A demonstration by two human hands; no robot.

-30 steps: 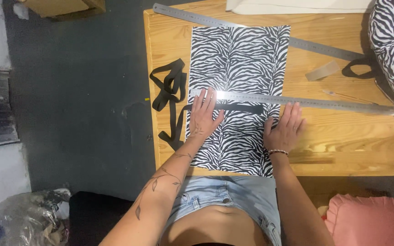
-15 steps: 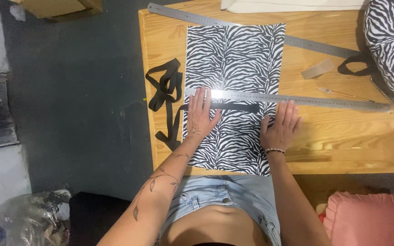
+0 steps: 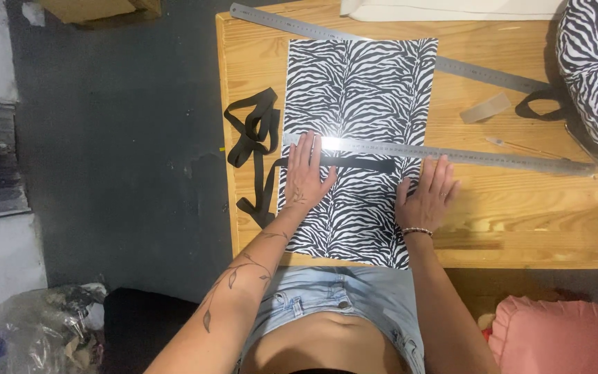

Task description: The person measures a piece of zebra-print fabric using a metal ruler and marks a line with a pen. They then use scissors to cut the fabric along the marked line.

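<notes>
A sheet of zebra-print fabric (image 3: 358, 90) lies flat on the wooden table (image 3: 520, 228), and its near edge reaches the table edge by the person's waist. Across the sheet lies a long steel ruler (image 3: 465, 155), which runs from the left part of the fabric out over the bare wood to the right. Just below the ruler, a black strap (image 3: 361, 164) lies on the print, parallel to it. The rest of the strap makes loose loops (image 3: 250, 131) on the table, beside the left edge of the fabric.

The left hand (image 3: 306, 176) is flat and open, fingers stretched together. It presses on the fabric and on the left end of the strap, and the fingertips touch the ruler. The right hand (image 3: 425, 197) is also open and flat, fingers a little spread, and it rests at the right edge of the fabric, just below the ruler. Neither hand grips anything.

A second steel ruler (image 3: 271, 19) lies slanted at the far side of the table.
</notes>
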